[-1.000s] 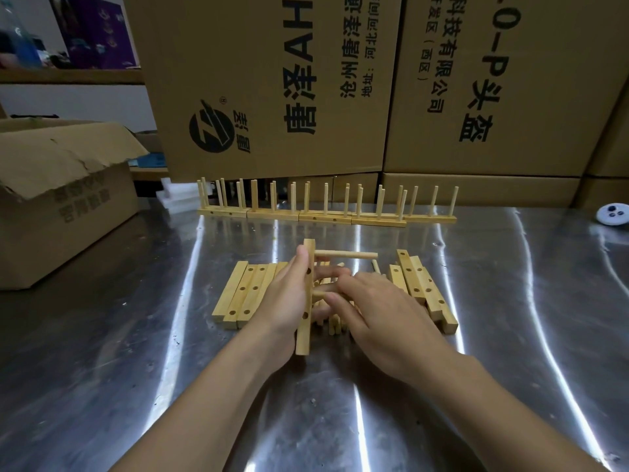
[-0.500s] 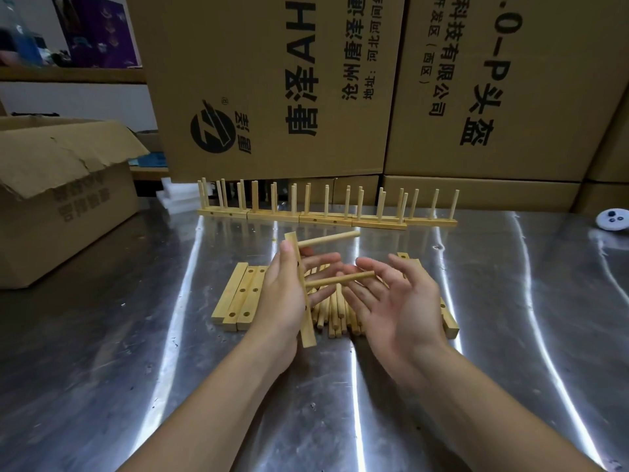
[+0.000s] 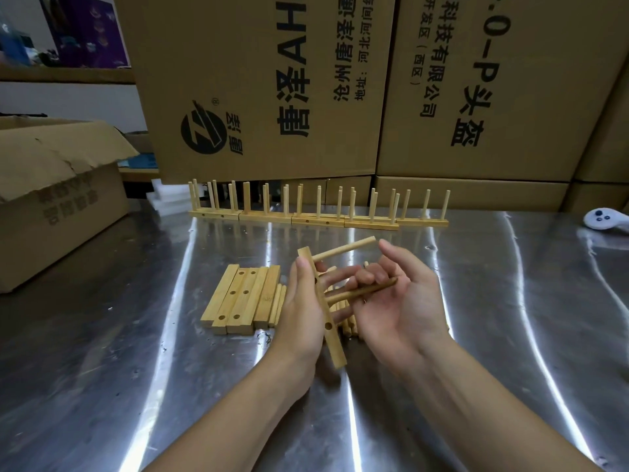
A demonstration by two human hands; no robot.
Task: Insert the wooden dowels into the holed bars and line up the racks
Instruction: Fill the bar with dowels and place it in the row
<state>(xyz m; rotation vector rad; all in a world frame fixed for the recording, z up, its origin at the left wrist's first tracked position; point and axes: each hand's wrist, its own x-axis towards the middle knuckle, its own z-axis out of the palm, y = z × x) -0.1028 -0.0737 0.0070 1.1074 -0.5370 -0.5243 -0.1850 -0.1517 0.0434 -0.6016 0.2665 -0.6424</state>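
The heap of loose dowels (image 3: 349, 327) on the table (image 3: 136, 335) is lying mostly hidden behind both hands, and how deep the second dowel (image 3: 388, 283) is sitting in the bar (image 3: 332, 342) is hard to make out. Half a second ago the fingers of the right hand (image 3: 405, 301) were spread flat; now they are curling round that second dowel at the bar's middle hole. The left hand (image 3: 301, 311) is gripping the pale wooden bar above the table, leaning slightly, with a first dowel (image 3: 343, 248) jutting right from its top hole and its bottom hole showing open.
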